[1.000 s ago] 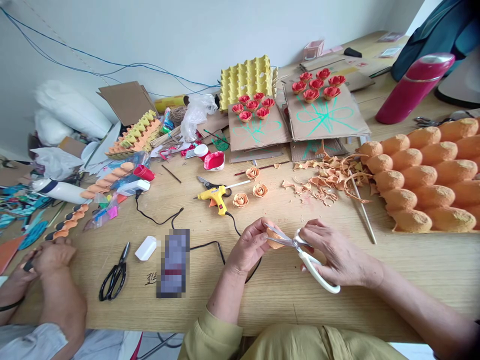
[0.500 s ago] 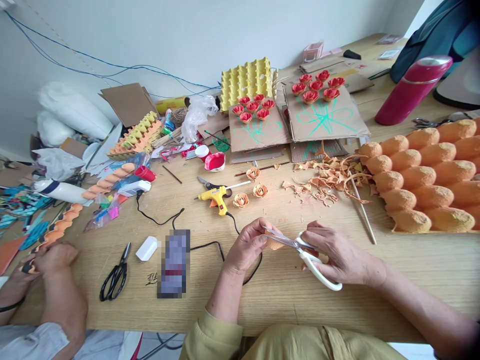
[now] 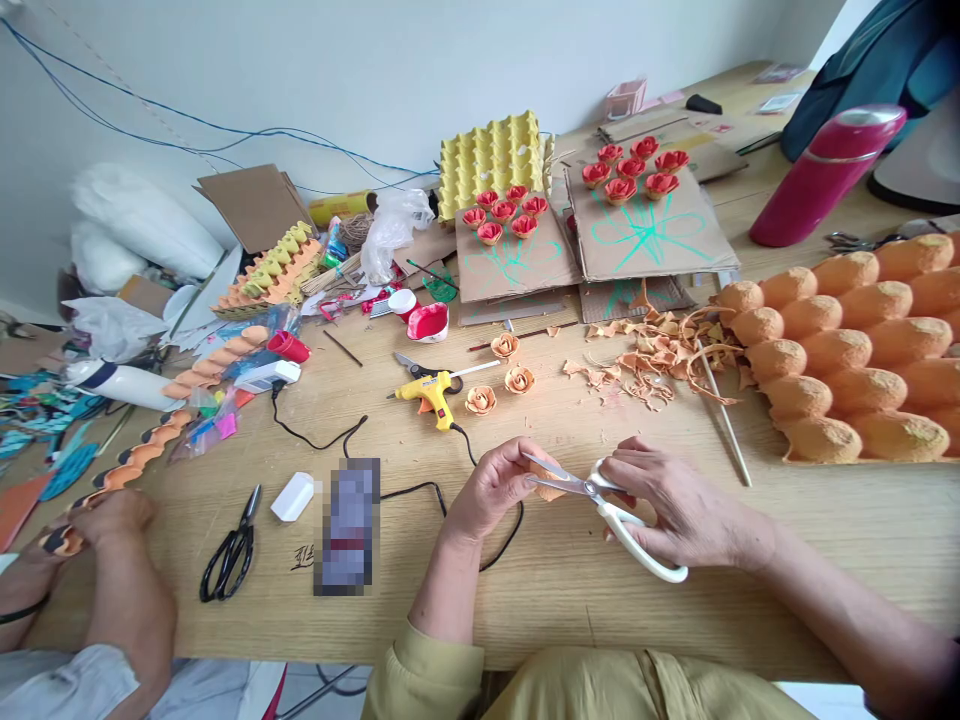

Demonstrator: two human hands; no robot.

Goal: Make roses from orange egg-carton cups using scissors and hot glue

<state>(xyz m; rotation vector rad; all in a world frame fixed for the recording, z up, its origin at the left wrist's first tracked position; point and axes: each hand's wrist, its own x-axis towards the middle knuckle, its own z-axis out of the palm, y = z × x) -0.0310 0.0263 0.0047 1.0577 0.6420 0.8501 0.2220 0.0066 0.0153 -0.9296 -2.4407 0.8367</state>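
My left hand (image 3: 491, 490) pinches a small orange egg-carton cup (image 3: 550, 491) just above the wooden table (image 3: 825, 540). My right hand (image 3: 675, 505) grips white-handled scissors (image 3: 607, 505), whose blades are slightly apart at the cup's edge. Three finished orange paper roses (image 3: 505, 375) lie beyond my hands, next to a yellow glue gun (image 3: 433, 393). A pile of orange carton scraps (image 3: 652, 355) lies to the right of them.
An orange egg tray (image 3: 847, 350) fills the right side, a pink flask (image 3: 825, 175) behind it. Cardboard sheets with red roses (image 3: 637, 215) and a yellow egg tray (image 3: 491, 155) stand at the back. Black scissors (image 3: 229, 550) lie front left. Another person's hands (image 3: 97, 520) hold an orange strip there.
The scissor blades have shifted slightly along the cup while my hands stay in place. The other person's hands at the left have moved the orange strip a little lower.
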